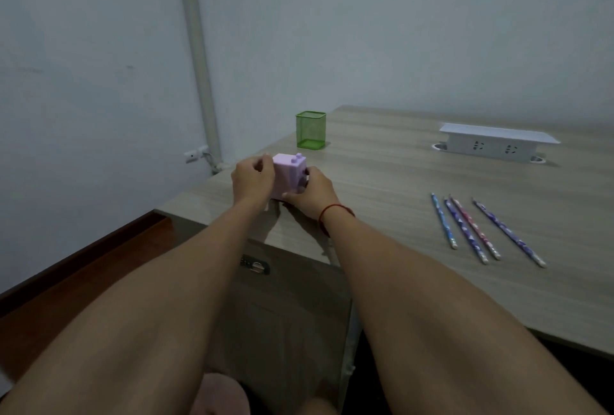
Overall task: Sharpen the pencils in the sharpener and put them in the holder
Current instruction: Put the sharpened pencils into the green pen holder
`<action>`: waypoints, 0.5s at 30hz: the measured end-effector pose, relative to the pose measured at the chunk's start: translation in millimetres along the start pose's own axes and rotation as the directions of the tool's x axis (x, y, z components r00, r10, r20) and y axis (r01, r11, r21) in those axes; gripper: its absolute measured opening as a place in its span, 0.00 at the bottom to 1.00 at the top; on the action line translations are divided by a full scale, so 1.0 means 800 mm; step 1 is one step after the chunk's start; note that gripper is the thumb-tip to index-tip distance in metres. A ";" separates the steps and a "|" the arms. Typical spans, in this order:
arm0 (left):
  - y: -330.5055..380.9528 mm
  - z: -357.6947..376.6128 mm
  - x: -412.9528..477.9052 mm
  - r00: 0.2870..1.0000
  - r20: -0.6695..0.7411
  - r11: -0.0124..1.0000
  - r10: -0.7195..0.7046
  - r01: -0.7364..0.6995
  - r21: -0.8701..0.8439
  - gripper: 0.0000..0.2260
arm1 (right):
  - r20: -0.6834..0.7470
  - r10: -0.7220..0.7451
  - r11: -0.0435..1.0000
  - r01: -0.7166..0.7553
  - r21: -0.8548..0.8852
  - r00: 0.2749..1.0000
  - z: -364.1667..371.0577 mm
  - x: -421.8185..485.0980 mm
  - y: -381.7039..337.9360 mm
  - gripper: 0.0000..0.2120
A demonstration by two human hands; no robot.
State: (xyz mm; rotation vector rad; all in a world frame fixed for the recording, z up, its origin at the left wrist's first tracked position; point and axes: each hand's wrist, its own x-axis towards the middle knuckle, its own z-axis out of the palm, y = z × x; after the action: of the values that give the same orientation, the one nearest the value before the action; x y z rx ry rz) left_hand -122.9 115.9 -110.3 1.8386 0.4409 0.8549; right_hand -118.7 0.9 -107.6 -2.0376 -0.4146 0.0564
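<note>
Closest to me, both my bare forearms reach forward over the near corner of the wooden surface (382,182), above a drawer front with a small metal lock (255,264). A red string bracelet (333,210) sits on my right wrist. Both hands meet at the lilac sharpener (288,169), which stands on the surface near its left edge. My left hand (253,178) holds its left side, with the fingers (263,162) curled round the top back corner. My right hand (310,193) holds the right front side, the fingers curled against the face and the thumb lying along the bottom edge. So both hands grip the sharpener, one on each side.

On my right, well apart from the sharpener, four patterned pencils (465,230) lie flat on the surface. Three are close together and the fourth lies a little more to the right.

Just behind the sharpener stands the green mesh holder (311,130), upright. Farther right, a white socket box (491,146) sits on the surface. Behind all, a pale pipe (196,49) runs up the wall.
</note>
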 end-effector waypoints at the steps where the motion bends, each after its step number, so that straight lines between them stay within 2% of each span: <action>1: -0.004 -0.002 0.006 1.000 -0.006 1.000 -0.009 0.009 0.002 0.15 | 0.004 -0.001 1.000 0.001 -0.003 1.000 0.006 0.006 -0.001 0.26; 8: -0.007 -0.014 0.015 1.000 -0.008 1.000 -0.009 0.009 0.012 0.16 | 0.038 0.005 0.995 -0.001 -0.098 0.999 0.005 0.011 -0.007 0.24; 12: 0.014 -0.017 0.002 0.990 -0.049 0.982 0.132 -0.124 0.139 0.19 | -0.004 0.008 0.979 -0.009 -0.206 1.000 -0.027 0.000 -0.007 0.33; 15: 0.047 -0.010 -0.011 0.970 -0.014 0.950 0.245 -0.237 0.205 0.18 | -0.069 -0.001 0.958 -0.019 -0.286 0.998 -0.079 -0.014 -0.007 0.37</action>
State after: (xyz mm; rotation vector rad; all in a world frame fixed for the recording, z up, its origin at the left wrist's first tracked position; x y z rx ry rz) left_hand -137.9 99.9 -77.4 2.0961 0.3415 1.0448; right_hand -117.4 -53.6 -74.0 -2.3203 -0.3882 -0.0727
